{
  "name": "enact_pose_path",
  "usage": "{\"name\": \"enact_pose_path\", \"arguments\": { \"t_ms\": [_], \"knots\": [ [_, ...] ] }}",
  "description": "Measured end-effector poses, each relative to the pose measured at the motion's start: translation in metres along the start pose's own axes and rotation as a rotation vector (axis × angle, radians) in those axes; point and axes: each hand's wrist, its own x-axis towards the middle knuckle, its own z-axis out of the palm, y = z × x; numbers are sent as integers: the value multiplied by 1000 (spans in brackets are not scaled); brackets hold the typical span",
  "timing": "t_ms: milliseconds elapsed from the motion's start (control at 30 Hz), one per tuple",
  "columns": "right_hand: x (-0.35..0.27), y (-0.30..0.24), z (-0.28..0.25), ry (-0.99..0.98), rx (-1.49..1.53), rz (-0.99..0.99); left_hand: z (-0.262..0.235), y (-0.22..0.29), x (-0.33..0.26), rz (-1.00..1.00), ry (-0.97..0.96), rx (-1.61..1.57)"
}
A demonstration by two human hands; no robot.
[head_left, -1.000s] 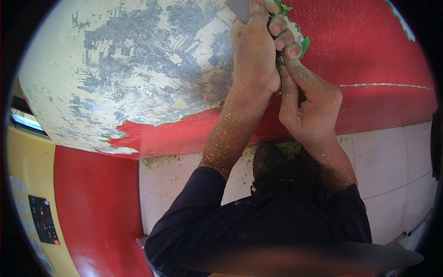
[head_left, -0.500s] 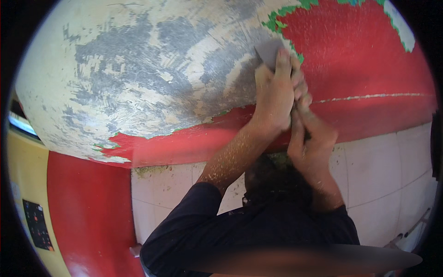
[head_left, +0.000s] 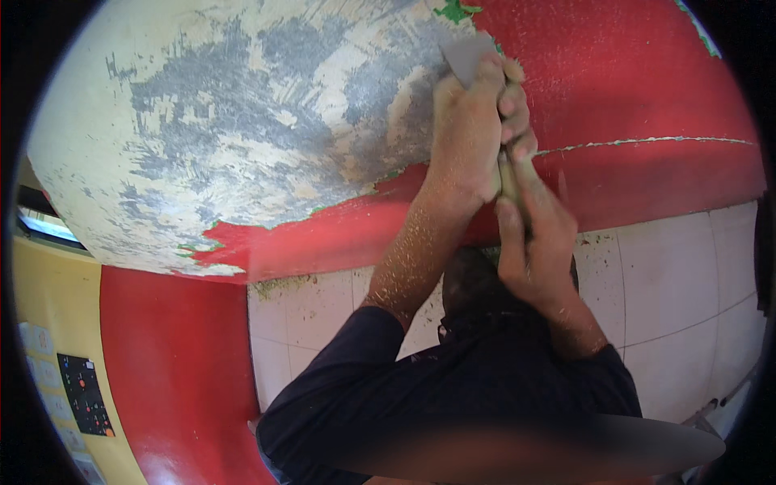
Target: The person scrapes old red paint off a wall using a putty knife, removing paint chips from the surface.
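head view. the left hand (head_left: 467, 133) is closed in a full fist around the upper part of a scraper's handle, fingers wrapped tight with no gap showing. the scraper (head_left: 469, 56) shows only its flat grey blade, which sticks out just above the left fingers (head_left: 511, 101) and lies against the curved wall (head_left: 242, 137). the right hand (head_left: 529, 234) sits directly below the left hand and touches it; its fingers are curled shut around the lower handle, a pale strip of which shows between the two hands. both hands and forearms are dusted with fine paint flakes. to the left of the fingers the wall is stripped to mottled grey and cream; to their right and below them, red paint (head_left: 647, 81) covers it, crossed by a thin pale crack (head_left: 647, 141). small green patches sit at the paint edge just above the blade. below the right hand lies white tiled floor (head_left: 679, 275), littered with flakes near the wall. dark sleeves (head_left: 388, 380) cover both upper arms.
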Motion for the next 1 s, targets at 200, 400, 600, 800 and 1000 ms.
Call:
{"name": "enact_pose_path", "arguments": {
  "t_ms": [200,400,600,800,1000],
  "knots": [
    [-16,0,9,97,48,39,0,-9,-12,-35,7,23],
    [-5,-5,-4,4,-7,26,2,-4,-11,-28,5,30],
    [4,3,-6,-59,10,70,1,-5,-8,36,58,67],
    [-15,-4,-10,-79,-16,201,1,-13,-4,-7,71,76],
    [1,3,2,36,18,71,8,3,-1,68,-8,53]
  ]
}}
